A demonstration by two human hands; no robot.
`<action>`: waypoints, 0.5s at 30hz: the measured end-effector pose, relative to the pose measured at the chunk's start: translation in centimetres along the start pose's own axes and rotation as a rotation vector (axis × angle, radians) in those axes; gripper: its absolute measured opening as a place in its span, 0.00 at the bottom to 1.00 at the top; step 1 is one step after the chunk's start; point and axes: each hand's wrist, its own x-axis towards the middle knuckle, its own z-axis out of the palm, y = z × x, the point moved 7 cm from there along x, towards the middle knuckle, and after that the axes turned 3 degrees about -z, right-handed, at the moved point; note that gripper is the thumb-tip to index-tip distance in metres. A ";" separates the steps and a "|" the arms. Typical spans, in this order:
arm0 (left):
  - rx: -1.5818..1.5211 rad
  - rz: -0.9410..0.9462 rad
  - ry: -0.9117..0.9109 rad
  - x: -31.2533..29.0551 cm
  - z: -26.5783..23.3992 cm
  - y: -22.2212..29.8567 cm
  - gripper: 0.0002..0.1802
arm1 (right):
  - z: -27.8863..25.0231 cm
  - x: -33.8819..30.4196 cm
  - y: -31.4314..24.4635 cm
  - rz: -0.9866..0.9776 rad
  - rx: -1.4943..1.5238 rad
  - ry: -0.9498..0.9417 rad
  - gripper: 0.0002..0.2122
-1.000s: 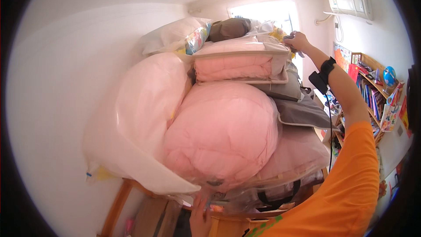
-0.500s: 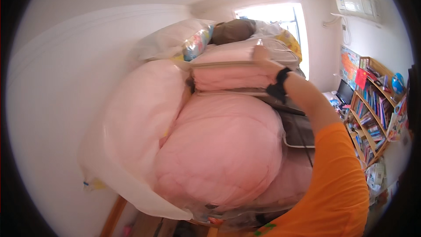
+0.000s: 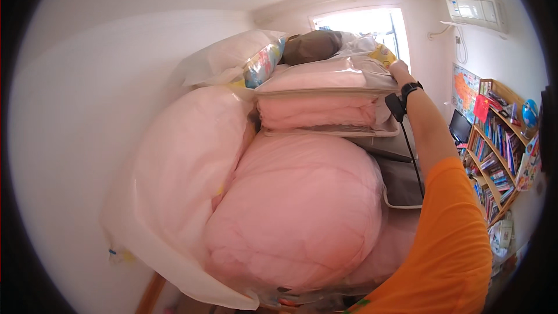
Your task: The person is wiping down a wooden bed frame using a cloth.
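Note:
My right hand (image 3: 400,74) reaches to the far right corner of a clear zipped storage bag (image 3: 325,90) holding folded pink bedding. Its fingers look curled over the bag's edge, though they are partly hidden. A black band circles the wrist, with a small black device (image 3: 396,106) and a cord hanging from it. Below the zipped bag bulges a big round pink quilt (image 3: 296,209) in clear plastic. To the left leans a large whitish plastic bag (image 3: 180,180) with pale pink stuffing. My left hand is out of view.
Behind the zipped bag lie a brown bundle (image 3: 312,46), a white plastic bag (image 3: 232,52) and a yellow patterned item (image 3: 382,54). Dark grey storage cases (image 3: 401,180) sit at the lower right of the pile. A wooden bookshelf (image 3: 491,151) stands farther right, and a white wall (image 3: 70,139) borders the left.
My right hand has moved from the zipped bag's top to its far right corner. The bag's right end now shows more. The view has shifted slightly.

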 end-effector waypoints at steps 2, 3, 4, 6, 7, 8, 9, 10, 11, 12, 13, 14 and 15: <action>0.003 -0.154 0.002 -0.9 0.1 -3.5 0.19 | 1.8 -1.8 -1.0 0.145 0.011 -0.058 0.16; 0.007 -0.180 0.010 -0.9 2.8 -15.2 0.19 | 3.2 -2.2 -2.0 0.214 0.014 -0.091 0.16; 0.313 0.168 -0.002 0.1 5.7 -22.9 0.18 | 5.3 -0.6 -3.3 0.208 0.008 -0.092 0.16; 0.602 0.584 -0.023 3.0 11.8 -29.5 0.17 | 11.0 4.0 -1.9 0.231 -0.133 -0.313 0.18; 0.672 0.556 -0.072 1.5 13.3 -31.9 0.18 | 12.4 2.6 -7.5 0.122 -0.245 -0.403 0.17; 0.738 0.516 -0.117 -0.7 14.6 -33.8 0.19 | 13.1 -0.6 -14.8 -0.003 -0.352 -0.485 0.17; 0.788 0.522 -0.168 -1.2 16.3 -35.1 0.20 | 14.2 -3.1 -19.2 -0.505 -0.700 -0.328 0.15; 0.836 0.539 -0.221 -1.2 17.9 -35.8 0.21 | 13.8 -2.7 -18.2 -0.496 -0.704 -0.323 0.15; 0.889 0.538 -0.276 -2.1 18.8 -36.7 0.22 | 14.7 -5.6 -24.1 -0.556 -0.485 -0.327 0.14; 0.887 0.586 -0.300 -0.8 18.9 -36.2 0.22 | 15.0 -6.2 -25.9 -0.564 -0.298 -0.339 0.13; 0.840 0.585 -0.301 0.0 19.1 -36.0 0.23 | 15.1 -7.3 -29.0 -0.586 -0.098 -0.334 0.13; 0.795 0.581 -0.297 0.6 19.0 -35.5 0.23 | 15.1 -8.5 -33.0 -0.607 0.108 -0.320 0.12; 0.753 0.568 -0.288 1.1 18.6 -35.0 0.23 | 14.6 -8.3 -35.1 -0.632 0.320 -0.298 0.11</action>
